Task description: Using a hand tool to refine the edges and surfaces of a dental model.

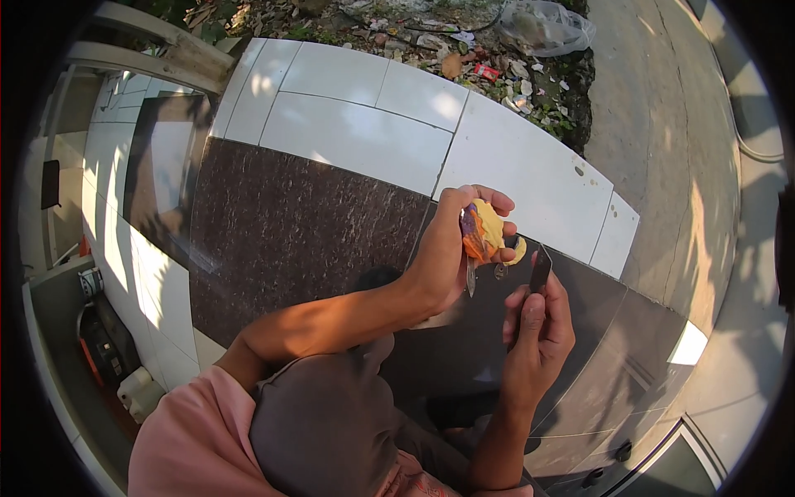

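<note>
My left hand, reaching in from the left, is closed around a small lump coloured yellow, orange and purple. What kind of thing the lump is, I cannot make out. Just under it a narrow pointed grey piece sticks down; whether it is joined to the lump does not show. Beside my left fingers is a small yellow piece. My right hand grips a dark flat blade, tip upward, to the right of the lump and apart from it. The blade's lower end is hidden in my fingers.
Dark tiles lie below my hands, bordered by white tiles. Farther off, a patch of soil holds litter and a clear plastic bag. Concrete paving runs along the right. A black and orange case stands far left.
</note>
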The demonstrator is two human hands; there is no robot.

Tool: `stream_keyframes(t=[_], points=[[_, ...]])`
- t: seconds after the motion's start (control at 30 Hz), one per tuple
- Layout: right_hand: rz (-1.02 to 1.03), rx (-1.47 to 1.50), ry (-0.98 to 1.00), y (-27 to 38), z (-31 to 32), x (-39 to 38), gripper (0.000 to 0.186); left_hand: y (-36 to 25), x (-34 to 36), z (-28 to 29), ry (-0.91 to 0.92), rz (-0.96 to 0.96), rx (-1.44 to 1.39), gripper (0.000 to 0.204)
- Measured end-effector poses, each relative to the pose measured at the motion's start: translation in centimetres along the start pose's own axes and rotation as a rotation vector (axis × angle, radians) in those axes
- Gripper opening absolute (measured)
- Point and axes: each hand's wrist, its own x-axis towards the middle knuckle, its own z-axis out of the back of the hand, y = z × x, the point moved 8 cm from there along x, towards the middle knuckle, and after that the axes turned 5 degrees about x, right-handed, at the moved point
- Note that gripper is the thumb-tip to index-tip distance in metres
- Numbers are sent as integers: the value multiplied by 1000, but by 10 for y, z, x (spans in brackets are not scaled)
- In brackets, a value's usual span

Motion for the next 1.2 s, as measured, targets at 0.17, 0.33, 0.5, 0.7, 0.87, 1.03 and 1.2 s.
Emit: stream_keyframes(t=[0.17, 0.33, 0.5, 0.7, 0.87, 1.03, 1.2], points=[[299, -463, 74, 15, 19, 12, 24, 8, -3, 1, -15, 227, -237, 43], [464, -608, 153, 28, 11, 10, 29, 11, -1, -6, 150, 329, -341, 39], [566, -674, 222, 35, 6, 5, 35, 2, -6, -12, 192, 353, -293, 40], [584, -755, 275, 45, 10, 6, 40, 8, -10, -12, 233, 446, -263, 39], [555, -838, 388, 44, 6, 6, 43, 12, -15, -8, 222, 471, -199, 39], [572, -872, 403, 48, 7, 8, 45, 13, -20, -13, 133, 439, 6, 36], [559, -777, 390, 33, 6, 5, 47, 11, -24, -9, 136, 417, 29, 37]])
